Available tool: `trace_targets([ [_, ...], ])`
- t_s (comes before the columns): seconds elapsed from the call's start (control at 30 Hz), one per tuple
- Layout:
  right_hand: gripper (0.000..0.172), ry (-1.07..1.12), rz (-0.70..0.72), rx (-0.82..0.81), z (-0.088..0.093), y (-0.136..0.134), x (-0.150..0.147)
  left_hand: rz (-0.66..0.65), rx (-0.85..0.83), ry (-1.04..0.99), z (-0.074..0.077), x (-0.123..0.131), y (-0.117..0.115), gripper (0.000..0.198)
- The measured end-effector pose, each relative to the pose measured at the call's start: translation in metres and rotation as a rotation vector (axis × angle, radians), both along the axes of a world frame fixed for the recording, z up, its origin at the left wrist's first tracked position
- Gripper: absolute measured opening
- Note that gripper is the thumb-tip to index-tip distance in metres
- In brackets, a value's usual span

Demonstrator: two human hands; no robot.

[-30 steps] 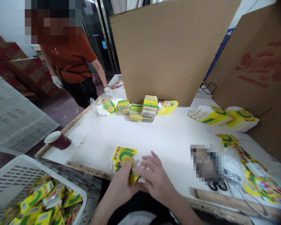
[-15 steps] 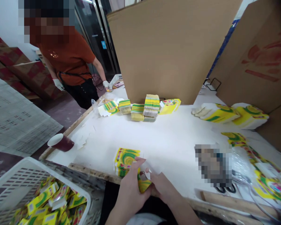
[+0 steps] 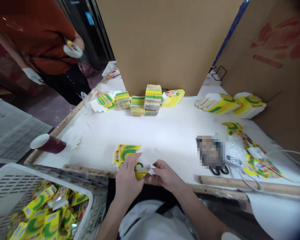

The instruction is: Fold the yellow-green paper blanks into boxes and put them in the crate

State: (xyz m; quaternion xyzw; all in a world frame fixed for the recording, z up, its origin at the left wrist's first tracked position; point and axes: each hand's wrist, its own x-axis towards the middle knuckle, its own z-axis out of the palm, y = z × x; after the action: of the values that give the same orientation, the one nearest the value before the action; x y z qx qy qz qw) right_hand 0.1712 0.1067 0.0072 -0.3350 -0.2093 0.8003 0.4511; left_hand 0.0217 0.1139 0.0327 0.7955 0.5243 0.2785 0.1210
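Note:
My left hand (image 3: 129,171) is closed round a small yellow-green box (image 3: 140,174) at the table's front edge. White flaps (image 3: 151,169) stick out at the box's right end, pinched between the fingers of my right hand (image 3: 162,175). Flat yellow cartons (image 3: 122,154) lie in a small pile on the white table (image 3: 97,140), just behind my left hand. Bundled stacks of cartons (image 3: 153,98) stand at the back of the table against a cardboard sheet.
A white basket (image 3: 88,200) of filled-looking yellow boxes is at the lower left. A maroon cup (image 3: 52,144) lies tipped at the left edge. Scissors (image 3: 220,170) and cables are on the right. A person (image 3: 50,43) with white gloves stands back left.
The view has shifted, so the table sits higher and more to the left. My right fingers have moved onto the box's end flaps. The other person's gloved hand has risen from the table.

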Motion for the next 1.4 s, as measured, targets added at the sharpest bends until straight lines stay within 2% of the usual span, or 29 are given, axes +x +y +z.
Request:
trace_targets([
  [0.13,0.036,0.080,0.018,-0.010,-0.005,-0.008,0.001,0.025,-0.045,-0.052,0.001,-0.001,0.001,0.060],
  [0.23,0.031,0.047,0.016,0.152,-0.001,-0.006,0.008,0.063,-0.100,-0.064,0.001,-0.002,0.002,0.059],
  [0.37,0.028,-0.128,-0.052,0.326,0.011,0.004,0.017,-0.002,-0.104,-0.043,-0.002,-0.002,0.000,0.059],
  [0.47,0.028,-0.156,-0.078,0.237,0.014,0.010,0.016,-0.048,-0.060,-0.065,-0.005,0.001,-0.004,0.057],
  [0.57,0.032,-0.047,-0.046,0.045,0.007,0.009,0.008,-0.035,0.013,-0.127,-0.004,0.003,-0.006,0.059],
  [0.63,0.037,0.005,-0.008,-0.018,0.000,0.006,0.001,-0.043,0.041,-0.144,-0.003,0.004,-0.007,0.058],
  [0.8,0.047,0.042,-0.007,-0.024,-0.004,-0.003,-0.009,-0.001,0.027,-0.192,0.000,0.004,-0.004,0.057],
  [0.93,0.053,-0.037,-0.102,0.145,0.003,0.000,-0.001,0.017,0.089,-0.174,-0.003,0.002,-0.002,0.056],
  [1.03,0.047,-0.172,-0.106,0.287,0.008,0.004,0.010,-0.023,0.176,-0.074,-0.003,-0.003,0.000,0.051],
  [1.13,0.027,-0.347,-0.072,0.372,0.010,0.007,0.015,-0.080,0.251,0.047,0.001,-0.008,0.002,0.045],
  [1.23,0.008,-0.437,0.008,0.304,0.013,0.006,0.012,-0.119,0.311,0.182,0.007,-0.009,0.004,0.042],
  [1.3,0.006,-0.440,0.048,0.226,0.016,0.005,0.008,-0.153,0.331,0.259,0.011,-0.009,0.005,0.042],
  [1.4,0.003,-0.335,-0.002,0.107,0.019,0.003,0.003,-0.181,0.340,0.308,0.015,-0.008,0.006,0.042],
])
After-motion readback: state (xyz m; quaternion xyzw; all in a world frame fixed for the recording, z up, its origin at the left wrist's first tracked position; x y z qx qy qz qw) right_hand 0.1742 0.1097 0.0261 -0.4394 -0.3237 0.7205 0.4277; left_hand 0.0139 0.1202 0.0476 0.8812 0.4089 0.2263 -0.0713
